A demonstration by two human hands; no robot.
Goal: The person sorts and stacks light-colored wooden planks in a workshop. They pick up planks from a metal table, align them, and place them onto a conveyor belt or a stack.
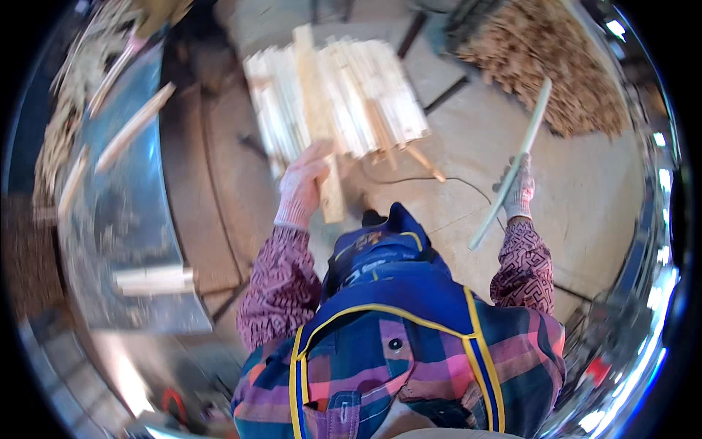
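My left hand (301, 192), in a white knit glove, is closed around a flat wooden slat (310, 84). The slat points away from me and overlaps a row of pale wooden strips (365, 95) laid side by side. Out to the right, my right hand (521, 189), also gloved, grips a thin pale strip (536, 123) that looks slightly greenish. This strip is tilted, its far end up toward the right, and is held apart from the row. Both hands are somewhat blurred.
On the left a shiny metal table (124, 212) carries several wood pieces (137, 126). Another person's hand (137, 40) holds a stick beyond it. A large heap of wood pieces (548, 62) lies at the far right. A dark cable (431, 178) crosses the floor.
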